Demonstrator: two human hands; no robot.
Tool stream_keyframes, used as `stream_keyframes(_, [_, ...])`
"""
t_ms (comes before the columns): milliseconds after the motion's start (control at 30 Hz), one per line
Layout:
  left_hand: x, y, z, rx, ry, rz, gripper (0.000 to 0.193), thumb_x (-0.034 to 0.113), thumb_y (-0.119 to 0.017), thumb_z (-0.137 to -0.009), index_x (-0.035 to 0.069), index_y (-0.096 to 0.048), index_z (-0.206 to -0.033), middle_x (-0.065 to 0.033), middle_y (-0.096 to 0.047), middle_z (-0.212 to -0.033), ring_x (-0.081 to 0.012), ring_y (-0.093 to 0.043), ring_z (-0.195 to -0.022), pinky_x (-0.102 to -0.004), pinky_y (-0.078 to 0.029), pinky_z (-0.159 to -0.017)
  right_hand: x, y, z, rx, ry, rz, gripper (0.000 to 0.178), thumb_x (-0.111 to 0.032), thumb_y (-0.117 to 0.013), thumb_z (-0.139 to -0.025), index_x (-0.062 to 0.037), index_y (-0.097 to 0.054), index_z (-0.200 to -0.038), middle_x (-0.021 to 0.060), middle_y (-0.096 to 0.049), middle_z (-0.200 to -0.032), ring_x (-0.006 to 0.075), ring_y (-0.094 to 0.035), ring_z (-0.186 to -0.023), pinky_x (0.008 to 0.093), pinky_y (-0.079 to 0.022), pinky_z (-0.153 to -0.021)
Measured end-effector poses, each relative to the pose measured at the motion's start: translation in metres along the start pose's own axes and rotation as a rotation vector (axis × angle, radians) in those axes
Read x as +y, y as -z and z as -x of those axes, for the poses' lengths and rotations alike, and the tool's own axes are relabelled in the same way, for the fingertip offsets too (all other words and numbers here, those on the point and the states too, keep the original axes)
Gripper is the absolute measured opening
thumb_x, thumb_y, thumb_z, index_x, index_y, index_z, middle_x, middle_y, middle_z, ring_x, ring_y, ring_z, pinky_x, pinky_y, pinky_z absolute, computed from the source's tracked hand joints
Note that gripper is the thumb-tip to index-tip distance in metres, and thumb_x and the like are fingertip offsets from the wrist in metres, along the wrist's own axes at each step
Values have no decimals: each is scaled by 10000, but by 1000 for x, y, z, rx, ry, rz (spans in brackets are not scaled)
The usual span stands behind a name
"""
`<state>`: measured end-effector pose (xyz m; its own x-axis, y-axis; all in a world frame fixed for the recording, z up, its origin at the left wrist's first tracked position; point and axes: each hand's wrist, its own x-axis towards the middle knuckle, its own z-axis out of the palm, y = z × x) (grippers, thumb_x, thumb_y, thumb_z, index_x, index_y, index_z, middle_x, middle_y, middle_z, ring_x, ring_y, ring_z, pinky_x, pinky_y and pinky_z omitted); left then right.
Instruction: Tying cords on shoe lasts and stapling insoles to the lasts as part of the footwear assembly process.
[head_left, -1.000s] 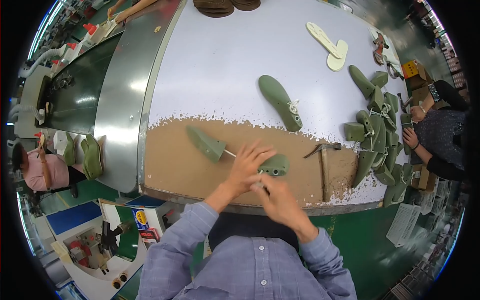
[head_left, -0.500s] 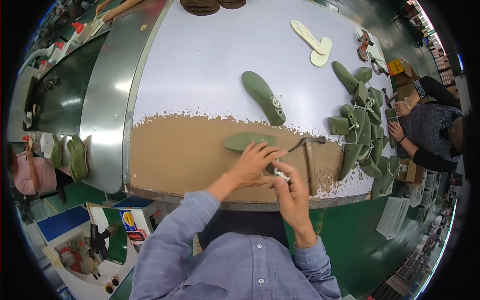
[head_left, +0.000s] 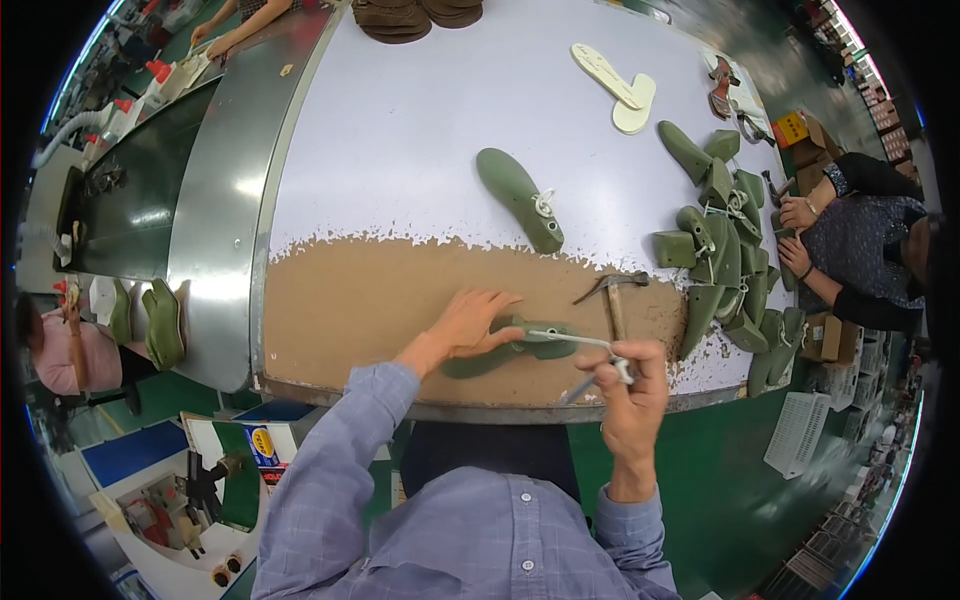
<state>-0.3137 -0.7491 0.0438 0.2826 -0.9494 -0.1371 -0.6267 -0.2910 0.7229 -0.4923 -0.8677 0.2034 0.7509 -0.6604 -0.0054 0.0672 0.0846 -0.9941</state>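
A green shoe last [head_left: 550,345] lies on the worn brown strip near the table's front edge. My left hand [head_left: 465,325] is over it, its thumb across the last and its fingers stretched along the far side. From the last, a white cord [head_left: 570,338] runs taut to my right hand [head_left: 635,395], whose closed fingers hold its end. A thin grey piece juts out beside the right fingers; its kind is unclear. Just beyond that hand lies a hammer [head_left: 615,300], its handle partly hidden. Another green last with a tied cord [head_left: 520,200] rests farther back.
Several green lasts [head_left: 725,250] are heaped at the right. Pale insoles [head_left: 612,85] and brown stacked pieces [head_left: 390,20] lie at the back. A metal-edged trough [head_left: 215,220] adjoins the left side. A co-worker [head_left: 850,240] has their hands at the table's right edge.
My right hand has moved right, drawing the white cord out straight. The last has turned and shifted nearer the front edge, and my left hand has moved slightly left.
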Motion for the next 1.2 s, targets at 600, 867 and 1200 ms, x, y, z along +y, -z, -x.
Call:
stream_keyframes(600, [15,-64,25,485,-8,-30,427,254,-792,-667,97,-604,-1017,-50,-609,-992,-256,-571,-947,-380,-447,-816,146,16,1,256,-38,473,197,-95,-618,-920,-4,-473,-1017,131,-664,-909,141,-637,-784,267,-518,-693])
stream_keyframes(867, [12,-62,24,480,-17,-38,456,213,-806,-650,86,-587,-1029,-81,-616,-979,-295,-577,-914,-400,-454,-780,149,1,3,191,71,631,167,-66,-629,-898,-6,-509,-998,155,-674,-888,177,-660,-779,306,-519,-681])
stream_keyframes(1200, [16,-61,28,495,-54,-75,425,258,-786,-682,74,-592,-1013,-88,-596,-909,-291,-574,-881,-400,-449,-763,135,20,6,76,-92,603,130,-52,-605,-897,7,-512,-967,176,-652,-770,209,-651,-665,327,-483,-572])
